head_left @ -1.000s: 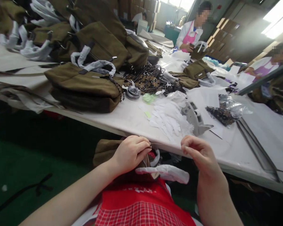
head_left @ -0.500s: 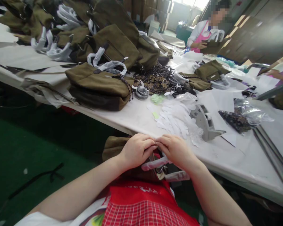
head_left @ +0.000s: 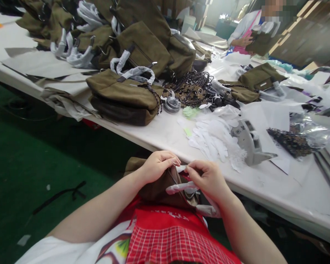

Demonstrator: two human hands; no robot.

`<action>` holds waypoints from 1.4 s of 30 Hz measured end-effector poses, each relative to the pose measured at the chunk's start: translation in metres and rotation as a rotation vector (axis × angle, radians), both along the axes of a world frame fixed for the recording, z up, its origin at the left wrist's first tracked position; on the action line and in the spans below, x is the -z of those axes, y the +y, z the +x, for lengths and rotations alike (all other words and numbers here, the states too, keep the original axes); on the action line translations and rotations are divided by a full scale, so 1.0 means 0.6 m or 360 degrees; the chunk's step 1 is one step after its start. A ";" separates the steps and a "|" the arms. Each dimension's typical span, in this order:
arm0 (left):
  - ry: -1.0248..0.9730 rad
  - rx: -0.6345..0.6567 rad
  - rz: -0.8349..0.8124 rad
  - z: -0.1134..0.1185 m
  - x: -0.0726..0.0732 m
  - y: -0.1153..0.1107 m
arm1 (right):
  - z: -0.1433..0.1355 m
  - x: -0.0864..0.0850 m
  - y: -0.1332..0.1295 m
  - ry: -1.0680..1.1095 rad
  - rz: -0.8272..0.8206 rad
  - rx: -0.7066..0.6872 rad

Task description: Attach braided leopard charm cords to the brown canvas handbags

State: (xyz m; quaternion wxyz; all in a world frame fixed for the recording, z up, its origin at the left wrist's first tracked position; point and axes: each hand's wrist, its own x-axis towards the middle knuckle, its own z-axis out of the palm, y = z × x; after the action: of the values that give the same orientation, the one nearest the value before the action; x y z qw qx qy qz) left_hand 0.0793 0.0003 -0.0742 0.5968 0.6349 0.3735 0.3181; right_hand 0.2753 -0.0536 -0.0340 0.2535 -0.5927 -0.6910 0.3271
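A brown handbag (head_left: pixel 156 191) rests against my red apron, its zipped mouth open and red lining showing. Its handles (head_left: pixel 181 187) are wrapped in white. My left hand (head_left: pixel 161 165) is closed in a pinch at the top edge of the bag's opening, where a small shiny metal piece shows by the fingertips. Across a narrow gap, my right hand (head_left: pixel 208 179) is closed, thumb against curled fingers, above the handles. A bit of white shows beside its fingertips; what it pinches, if anything, is too small to make out.
Olive handbags (head_left: pixel 123 97) are heaped on the white table (head_left: pixel 154 137). Near them lie patterned straps with rings (head_left: pixel 187 90), white paper tags (head_left: pixel 209 137), a grey tape dispenser (head_left: pixel 251 143) and a plastic-wrapped patterned piece (head_left: pixel 290 141). Across the table, a co-worker (head_left: pixel 243 35) holds a bag.
My hands were together at the bag's opening; now they are apart, the right one drawn back to the right. More of the bag's zipper edge shows. The camera view has shifted slightly.
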 end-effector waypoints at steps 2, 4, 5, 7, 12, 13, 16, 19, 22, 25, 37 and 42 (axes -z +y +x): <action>0.0014 -0.0012 0.0023 -0.001 0.000 -0.001 | -0.001 -0.002 0.000 -0.0019 -0.0012 -0.0004; 0.0014 -0.0016 0.0029 -0.003 0.001 -0.002 | -0.003 -0.005 -0.001 -0.0028 -0.0028 0.0013; 0.0010 -0.0014 0.0031 -0.004 0.001 -0.001 | -0.004 -0.006 -0.001 -0.0028 -0.0035 0.0024; 0.0004 -0.0006 0.0039 -0.006 0.002 -0.001 | -0.006 -0.005 -0.001 -0.0028 -0.0048 0.0037; -0.0007 -0.0010 0.0043 -0.009 0.004 -0.002 | -0.008 0.001 -0.001 -0.0052 -0.0080 0.0039; -0.0015 -0.0007 0.0040 -0.009 0.004 -0.002 | -0.007 0.002 -0.002 -0.0058 -0.0091 0.0041; -0.0035 0.0003 0.0042 -0.011 0.004 -0.002 | -0.007 0.004 -0.004 -0.0080 -0.0116 0.0042; -0.0005 0.0007 0.0084 -0.012 0.003 -0.002 | -0.007 0.005 -0.005 -0.0105 -0.0127 0.0034; 0.0053 0.0019 0.0164 -0.015 0.002 -0.002 | -0.010 0.005 -0.004 -0.0129 -0.0131 0.0028; 0.0085 0.0051 0.0275 -0.020 0.000 -0.001 | -0.015 0.002 0.000 -0.0140 -0.0098 0.0019; 0.0113 -0.0067 0.0613 -0.037 0.007 -0.008 | -0.017 0.030 0.032 0.0575 -0.0671 -0.0351; 0.0157 -0.0171 0.0616 -0.038 0.005 -0.011 | -0.013 0.062 0.050 0.1160 -0.1140 -0.0491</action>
State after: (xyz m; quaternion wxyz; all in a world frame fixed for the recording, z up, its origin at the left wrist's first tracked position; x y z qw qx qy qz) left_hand 0.0563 -0.0063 -0.0771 0.4267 0.7317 0.3676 0.3839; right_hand 0.2673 -0.0234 -0.0713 0.2077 -0.3817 -0.4823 0.7607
